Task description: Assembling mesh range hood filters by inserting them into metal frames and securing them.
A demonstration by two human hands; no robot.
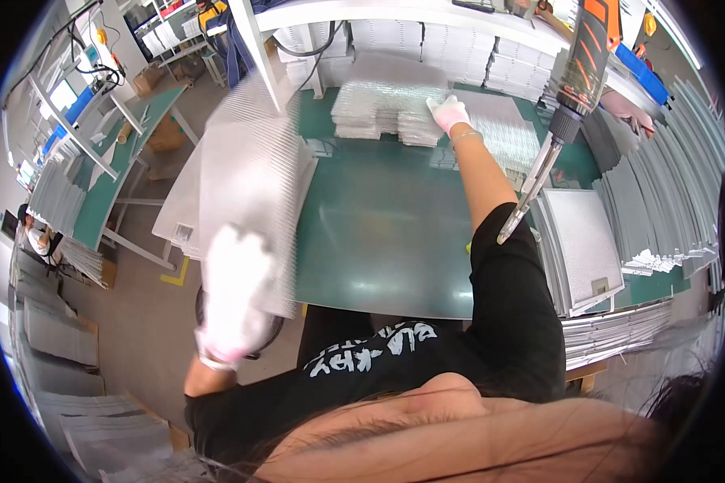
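My left hand [238,278], in a white glove smeared by motion, is closed on the near part of a pale, finely ribbed mesh panel [250,161]. The panel is blurred and tilted over the table's left edge, above a pile of pale panels [177,201]. My right arm stretches to the far side of the green table. There my gloved right hand [449,114] touches the right edge of a stack of shiny, translucent sheets [387,101], its fingers apart. To its right lies another stack of silvery sheets [503,133].
An electric screwdriver [568,113] hangs at the right, close to my right arm. Framed filter panels [584,241] and a long row of grey panels [660,185] stand on the right. A white shelf post [256,52] rises at the far left of the green table [379,217].
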